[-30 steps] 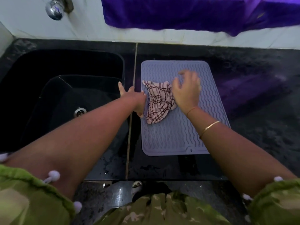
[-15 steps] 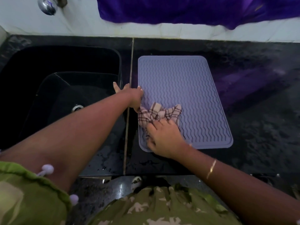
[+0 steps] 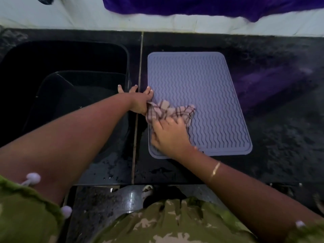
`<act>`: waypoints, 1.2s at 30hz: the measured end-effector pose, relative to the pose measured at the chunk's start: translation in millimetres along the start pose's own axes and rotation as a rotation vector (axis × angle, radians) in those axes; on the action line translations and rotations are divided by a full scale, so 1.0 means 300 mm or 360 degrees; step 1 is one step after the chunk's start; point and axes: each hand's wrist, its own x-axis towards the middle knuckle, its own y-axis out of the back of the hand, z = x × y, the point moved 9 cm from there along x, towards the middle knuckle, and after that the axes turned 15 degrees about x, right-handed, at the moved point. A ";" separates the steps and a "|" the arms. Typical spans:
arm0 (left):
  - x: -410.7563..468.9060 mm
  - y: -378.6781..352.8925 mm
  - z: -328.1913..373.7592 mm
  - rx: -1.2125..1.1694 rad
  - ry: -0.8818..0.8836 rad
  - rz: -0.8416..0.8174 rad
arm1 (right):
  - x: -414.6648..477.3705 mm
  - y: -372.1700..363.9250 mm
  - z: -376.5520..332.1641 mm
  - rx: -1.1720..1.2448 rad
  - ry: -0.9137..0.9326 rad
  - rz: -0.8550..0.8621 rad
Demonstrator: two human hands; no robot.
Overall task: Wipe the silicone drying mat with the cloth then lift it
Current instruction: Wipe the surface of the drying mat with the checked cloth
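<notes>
The mat (image 3: 198,95) lay flat on the black table (image 3: 280,137), just right of the seam beside the sink (image 3: 52,76), nearer the table's front edge than the wall. The right hand (image 3: 170,135) pressed the checked cloth (image 3: 171,112) onto the mat's near-left part, its grip spread flat over the cloth, fingers blurred; whether they were curled into the fabric could not be told. The left hand (image 3: 139,100) rested at the mat's left edge, fingers splayed open across the seam, fingertips touching the mat's rim and holding nothing. The cloth's bunched end touched the left hand. A purple cloth (image 3: 192,6) hung along the wall behind.
</notes>
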 end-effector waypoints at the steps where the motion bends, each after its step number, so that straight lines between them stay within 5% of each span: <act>1: 0.001 0.001 -0.002 0.0027 0.0010 0.0002 | -0.042 0.008 -0.026 0.0042 0.0090 0.0047; 7: 0.015 -0.010 0.001 0.0076 0.0018 0.0010 | -0.029 0.019 -0.036 0.0053 0.0504 0.0160; 14: 0.020 -0.016 -0.008 -0.0022 0.0013 0.0013 | 0.065 0.009 0.034 0.0194 0.0116 -0.0061; 18: 0.001 0.008 0.006 0.0089 0.0040 0.0051 | -0.026 0.021 0.002 0.0400 0.0143 -0.0251; 20: -0.002 0.013 0.007 0.0156 0.0046 0.0057 | -0.015 0.040 0.055 0.0717 -0.0136 -0.0439; 22: -0.002 0.013 0.001 0.0128 0.0061 0.0035 | 0.004 0.051 0.118 0.1475 -0.0613 -0.0555; 25: -0.011 0.043 0.013 0.0122 0.0073 0.0087 | 0.068 0.141 0.241 0.2075 -0.1057 -0.0178; 29: -0.009 0.101 0.017 0.0175 0.0091 0.0236 | 0.178 0.221 0.375 0.2756 -0.1257 0.0290; 36: 0.066 0.135 0.000 0.0477 0.0142 0.0053 | 0.419 0.212 0.449 0.3632 -0.1245 0.0297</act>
